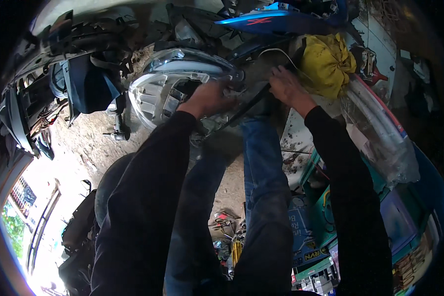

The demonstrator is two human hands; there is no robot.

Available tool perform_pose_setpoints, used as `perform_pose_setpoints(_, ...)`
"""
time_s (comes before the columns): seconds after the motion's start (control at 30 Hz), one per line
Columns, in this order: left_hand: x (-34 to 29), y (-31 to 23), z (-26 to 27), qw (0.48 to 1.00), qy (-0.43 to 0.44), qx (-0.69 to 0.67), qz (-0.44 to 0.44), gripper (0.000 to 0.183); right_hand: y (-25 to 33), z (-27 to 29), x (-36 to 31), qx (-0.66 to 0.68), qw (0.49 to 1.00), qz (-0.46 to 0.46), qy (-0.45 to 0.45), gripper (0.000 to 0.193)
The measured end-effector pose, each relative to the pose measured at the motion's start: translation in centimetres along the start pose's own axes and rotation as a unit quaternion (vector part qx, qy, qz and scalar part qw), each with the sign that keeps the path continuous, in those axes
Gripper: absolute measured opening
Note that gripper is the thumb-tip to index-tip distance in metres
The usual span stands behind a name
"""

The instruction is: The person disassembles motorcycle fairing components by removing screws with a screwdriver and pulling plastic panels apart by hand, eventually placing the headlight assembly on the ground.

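Observation:
A clear-lensed vehicle headlight (pixel 150 96) with a pale grey housing lies over my knees, its curved lens toward the far side. My left hand (pixel 212 99) is closed at the headlight's right end; what its fingertips pinch is too small to make out. Further right, my right hand (pixel 286 86) has its fingers curled at the upper end of a narrow black strip (pixel 249 106). This strip slants down toward the headlight's lower edge. A thin pale wire (pixel 280 50) arcs just beyond my right hand.
A knotted yellow plastic bag (pixel 325 64) sits right of my right hand. Blue bodywork (pixel 276 25) lies at the far side, dark panels (pixel 91 84) at the left. Clear plastic wrapping (pixel 380 133) and a green crate (pixel 325 217) are at the right. Tools (pixel 227 222) lie between my legs.

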State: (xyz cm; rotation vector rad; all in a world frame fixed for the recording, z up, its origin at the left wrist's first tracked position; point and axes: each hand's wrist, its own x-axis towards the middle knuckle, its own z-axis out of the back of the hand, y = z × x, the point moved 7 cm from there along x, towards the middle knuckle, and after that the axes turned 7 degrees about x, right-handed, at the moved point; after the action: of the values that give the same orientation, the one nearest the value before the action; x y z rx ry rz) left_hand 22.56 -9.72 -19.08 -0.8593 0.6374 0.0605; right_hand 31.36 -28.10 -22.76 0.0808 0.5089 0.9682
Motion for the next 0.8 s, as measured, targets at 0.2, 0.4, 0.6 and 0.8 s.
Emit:
perform_pose_setpoints(0.2,-3.4,-0.1,-1.2,0.996,0.043,-0.080,0.019,0.053,2.5,8.5,4.5,0.134,0.989,0.003,0.068,0.028)
perform_pose_setpoints(0.4,-3.9,0.1,2.6,0.976,0.089,-0.179,0.086,0.043,3.3,10.9,4.9,0.221,0.975,-0.037,-0.003,0.034)
perform_pose_setpoints(0.6,-6.9,0.6,9.3,0.987,-0.076,-0.134,0.054,0.043,4.7,12.9,1.7,0.258,0.870,-0.339,-0.247,0.076)
perform_pose_setpoints(0.8,-12.2,1.9,13.0,0.989,-0.120,-0.060,0.064,0.041,6.9,13.2,-1.7,0.604,0.562,-0.461,-0.327,0.094)
